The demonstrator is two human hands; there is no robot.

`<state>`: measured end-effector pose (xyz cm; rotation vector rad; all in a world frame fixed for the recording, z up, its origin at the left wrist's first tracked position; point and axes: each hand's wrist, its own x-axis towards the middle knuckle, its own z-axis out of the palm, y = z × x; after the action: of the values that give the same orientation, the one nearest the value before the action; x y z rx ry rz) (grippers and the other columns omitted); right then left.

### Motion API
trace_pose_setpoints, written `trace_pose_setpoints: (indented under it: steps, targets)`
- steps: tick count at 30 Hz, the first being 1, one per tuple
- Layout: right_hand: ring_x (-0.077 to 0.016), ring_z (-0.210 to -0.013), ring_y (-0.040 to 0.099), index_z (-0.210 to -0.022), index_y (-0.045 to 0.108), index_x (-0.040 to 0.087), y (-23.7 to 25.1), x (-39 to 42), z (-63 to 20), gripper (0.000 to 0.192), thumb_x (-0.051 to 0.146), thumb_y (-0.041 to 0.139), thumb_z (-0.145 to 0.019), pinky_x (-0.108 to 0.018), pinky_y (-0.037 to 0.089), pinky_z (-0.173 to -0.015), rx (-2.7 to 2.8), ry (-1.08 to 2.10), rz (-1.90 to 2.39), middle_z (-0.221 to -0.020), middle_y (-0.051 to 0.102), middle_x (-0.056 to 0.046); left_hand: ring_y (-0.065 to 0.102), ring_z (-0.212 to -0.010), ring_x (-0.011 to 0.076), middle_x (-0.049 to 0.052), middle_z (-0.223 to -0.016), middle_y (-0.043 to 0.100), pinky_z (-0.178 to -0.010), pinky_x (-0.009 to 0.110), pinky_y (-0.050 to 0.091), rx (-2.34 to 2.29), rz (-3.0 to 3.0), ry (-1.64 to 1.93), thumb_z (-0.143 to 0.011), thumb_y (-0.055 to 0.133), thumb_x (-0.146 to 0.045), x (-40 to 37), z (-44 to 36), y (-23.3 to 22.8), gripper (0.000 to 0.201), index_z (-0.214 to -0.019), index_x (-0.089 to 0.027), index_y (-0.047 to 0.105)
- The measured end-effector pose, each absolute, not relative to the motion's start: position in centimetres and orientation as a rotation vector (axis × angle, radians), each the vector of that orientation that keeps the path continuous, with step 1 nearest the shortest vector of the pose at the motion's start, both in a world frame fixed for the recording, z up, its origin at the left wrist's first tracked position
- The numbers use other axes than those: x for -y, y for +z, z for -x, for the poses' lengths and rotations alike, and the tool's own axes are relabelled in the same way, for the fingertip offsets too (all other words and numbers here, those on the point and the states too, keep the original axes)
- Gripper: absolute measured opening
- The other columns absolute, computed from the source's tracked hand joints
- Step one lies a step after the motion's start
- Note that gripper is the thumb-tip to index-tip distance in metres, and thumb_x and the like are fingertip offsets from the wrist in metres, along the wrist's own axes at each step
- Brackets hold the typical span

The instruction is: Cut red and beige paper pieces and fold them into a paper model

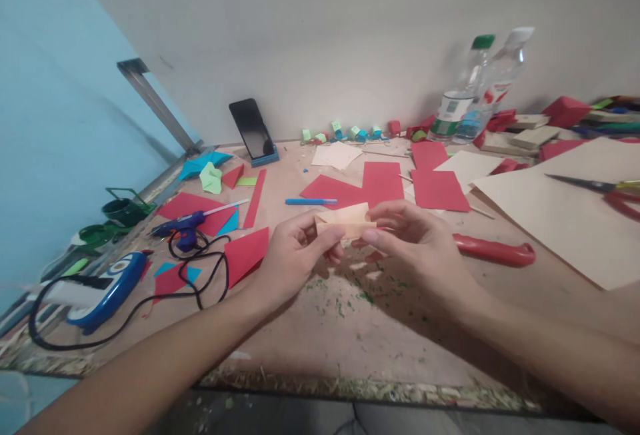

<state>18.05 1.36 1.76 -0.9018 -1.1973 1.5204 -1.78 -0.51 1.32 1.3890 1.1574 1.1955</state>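
Paper piece [345,220], peach, folded into a narrow strip, held above the table [300,328] at centre. Left hand [290,258] pinches its left end; right hand [415,245] grips the right. Several creases appear made; shape looks unfinished, further folds remain.

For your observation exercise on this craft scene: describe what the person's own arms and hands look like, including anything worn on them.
Both forearms are bare, with no sleeves in view. The left hand and right hand wear no gloves, and no rings, watch or bracelets show on the fingers or wrists. The nails look short and unpainted. No marks or tattoos are visible on either arm.
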Motion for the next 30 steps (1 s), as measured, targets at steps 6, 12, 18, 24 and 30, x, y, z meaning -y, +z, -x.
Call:
trace_pose_setpoints:
  steps: [6,12,18,24,30]
  targets:
    - [-0.0182,-0.072,0.074,-0.105,0.072,0.021,2.24,-1.35,-18.21,0.038,0.046,0.087,-0.081,-0.028,0.058,-0.064,1.351,1.619,0.969,-0.084,0.080,-0.003,0.065,-0.064,0.0111,0.001,-0.071,0.071,-0.063,0.022,0.052,-1.163,-1.440,1.169,-0.095,0.073,-0.041,0.60,1.93,1.01,0.033,-0.075,-0.016,0.067]
    - [-0.0175,-0.073,0.073,-0.082,0.080,0.018,2.04,-1.52,-18.10,0.031,0.048,0.076,-0.090,-0.029,0.058,-0.068,1.494,1.611,1.033,-0.080,0.080,-0.006,0.067,-0.065,0.0124,0.003,-0.073,0.073,-0.062,0.023,0.052,-1.176,-1.413,1.108,-0.096,0.073,-0.044,0.64,1.83,0.76,0.035,-0.076,-0.016,0.068]
    - [-0.0182,-0.073,0.073,-0.080,0.081,0.020,1.86,-1.35,-18.06,0.028,0.047,0.077,-0.088,-0.029,0.058,-0.067,1.463,1.590,1.048,-0.080,0.080,-0.005,0.070,-0.064,0.0139,0.005,-0.073,0.076,-0.062,0.023,0.055,-1.147,-1.393,1.092,-0.096,0.071,-0.042,0.69,1.80,0.73,0.032,-0.078,-0.016,0.070]
    - [-0.0167,-0.071,0.072,-0.077,0.081,0.020,1.93,-1.41,-18.05,0.029,0.047,0.080,-0.087,-0.028,0.056,-0.066,1.433,1.593,1.048,-0.078,0.079,-0.005,0.072,-0.067,0.0145,0.006,-0.075,0.077,-0.063,0.023,0.056,-1.121,-1.370,1.106,-0.096,0.072,-0.042,0.62,1.76,0.94,0.031,-0.079,-0.016,0.071]
    - [-0.0166,-0.074,0.072,-0.078,0.079,0.019,1.74,-1.53,-18.16,0.027,0.045,0.080,-0.087,-0.027,0.056,-0.067,1.398,1.567,1.068,-0.079,0.078,-0.005,0.066,-0.061,0.0130,0.003,-0.070,0.072,-0.058,0.023,0.054,-1.127,-1.447,1.152,-0.096,0.068,-0.038,0.52,1.79,1.60,0.029,-0.075,-0.017,0.071]
